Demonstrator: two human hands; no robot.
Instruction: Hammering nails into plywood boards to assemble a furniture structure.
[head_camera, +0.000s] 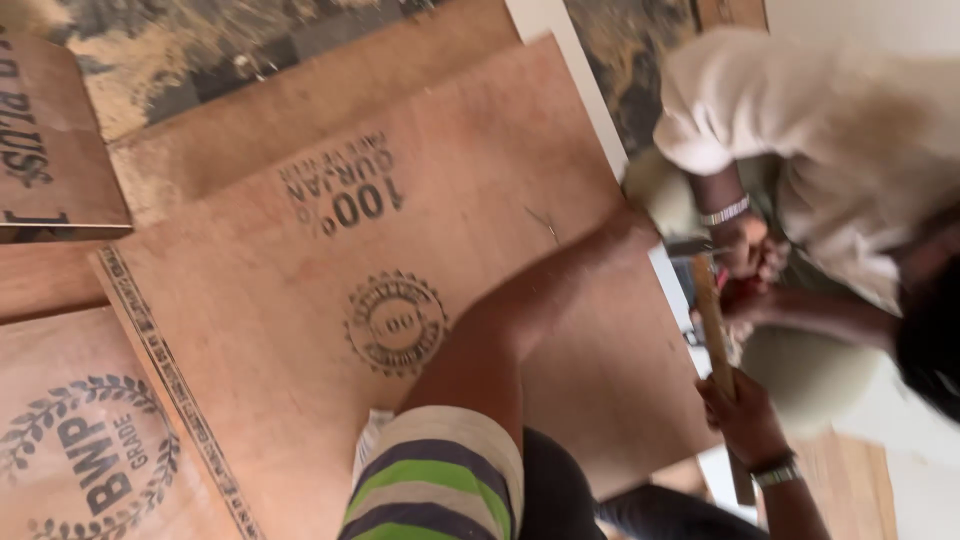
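A: Listing item one: wooden strip (714, 335), just right of the plywood sheet (330, 300)?
B: Right hand (745, 420) closed round its near end, seemingly steadying it; co-worker's hands (750, 255) at its far end. Left hand (630, 232) on the sheet's right edge, perhaps pinning it; grip blurred, cannot tell.

4 plywood sheets (330, 260), 1 wooden strip (716, 350), 2 wristwatches (775, 472), 4 hands (745, 415) in view
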